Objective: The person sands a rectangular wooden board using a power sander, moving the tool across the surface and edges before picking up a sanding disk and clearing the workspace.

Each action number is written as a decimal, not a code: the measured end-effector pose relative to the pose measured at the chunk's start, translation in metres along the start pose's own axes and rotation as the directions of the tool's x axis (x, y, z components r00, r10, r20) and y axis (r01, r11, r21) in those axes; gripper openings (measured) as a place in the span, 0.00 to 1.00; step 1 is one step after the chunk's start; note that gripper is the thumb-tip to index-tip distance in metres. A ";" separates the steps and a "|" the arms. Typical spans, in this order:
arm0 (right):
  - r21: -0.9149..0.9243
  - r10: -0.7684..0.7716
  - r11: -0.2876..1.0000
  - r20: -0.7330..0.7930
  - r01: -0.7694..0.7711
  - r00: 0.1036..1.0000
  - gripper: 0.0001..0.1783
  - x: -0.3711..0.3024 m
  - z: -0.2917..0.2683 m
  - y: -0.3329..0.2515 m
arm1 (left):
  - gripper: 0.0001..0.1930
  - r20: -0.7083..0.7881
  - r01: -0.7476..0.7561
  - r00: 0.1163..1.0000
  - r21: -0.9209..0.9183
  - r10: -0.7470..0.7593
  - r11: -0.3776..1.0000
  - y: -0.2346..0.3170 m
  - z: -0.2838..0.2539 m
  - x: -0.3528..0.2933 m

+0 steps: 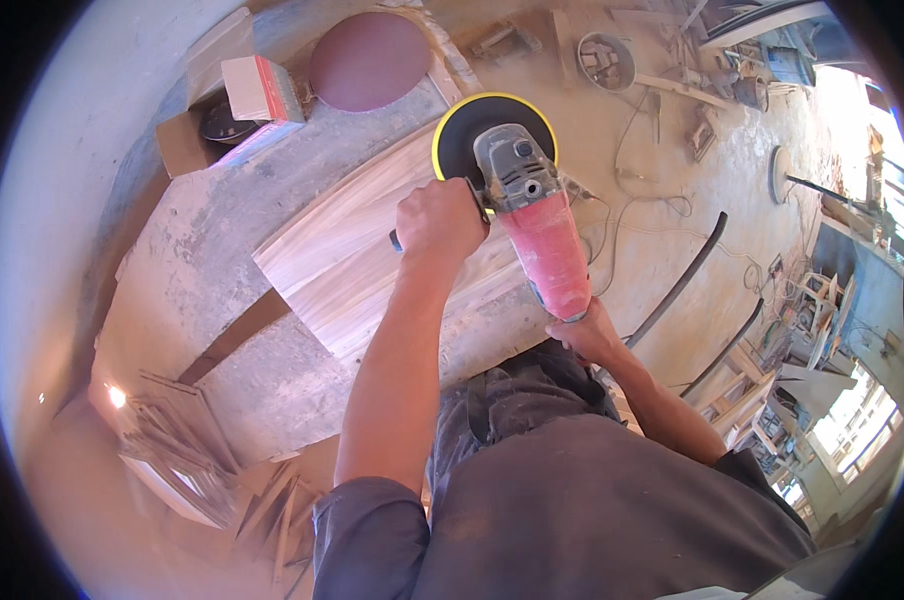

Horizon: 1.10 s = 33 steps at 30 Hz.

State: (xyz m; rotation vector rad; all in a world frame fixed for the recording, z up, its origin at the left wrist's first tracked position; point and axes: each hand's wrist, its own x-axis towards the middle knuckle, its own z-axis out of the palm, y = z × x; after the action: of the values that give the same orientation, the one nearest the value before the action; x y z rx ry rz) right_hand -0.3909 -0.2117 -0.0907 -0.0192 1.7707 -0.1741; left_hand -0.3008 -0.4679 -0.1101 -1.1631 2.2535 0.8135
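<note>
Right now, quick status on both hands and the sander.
Left hand shut on side handle. Right hand grips red sander rear. Disc flat on wood panel. Cord trails on the floor beyond.

side handle [396, 240] mostly hidden, right palm unseen

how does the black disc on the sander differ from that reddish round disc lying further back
The black disc has a yellow rim; the reddish disc is plain dark red with no rim. The black disc is mounted on the red sander, held by the left hand and right hand over the wooden board; the reddish disc lies loose on the dusty bench. The reddish disc looks somewhat larger. Both are round and flat.
</note>
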 end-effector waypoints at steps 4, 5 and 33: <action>-0.215 -0.329 0.926 -0.050 0.311 0.943 0.23 0.019 0.016 0.018 | 0.14 0.044 0.081 0.996 0.023 -0.082 0.996 -0.026 0.000 -0.006; -0.290 -0.381 0.887 -0.024 0.359 0.924 0.22 0.019 0.029 0.010 | 0.13 0.026 0.122 0.992 0.042 -0.123 0.992 -0.042 0.004 -0.014; -0.116 -0.459 0.886 -0.074 0.450 0.885 0.20 0.008 0.061 -0.024 | 0.14 0.014 0.132 0.991 -0.047 -0.132 0.990 -0.086 -0.014 -0.020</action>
State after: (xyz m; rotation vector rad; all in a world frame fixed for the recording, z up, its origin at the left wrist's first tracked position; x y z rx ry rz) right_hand -0.3351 -0.2429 -0.1076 -0.5094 1.8499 -0.4365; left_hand -0.2200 -0.5064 -0.1122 -1.3114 2.1330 0.8232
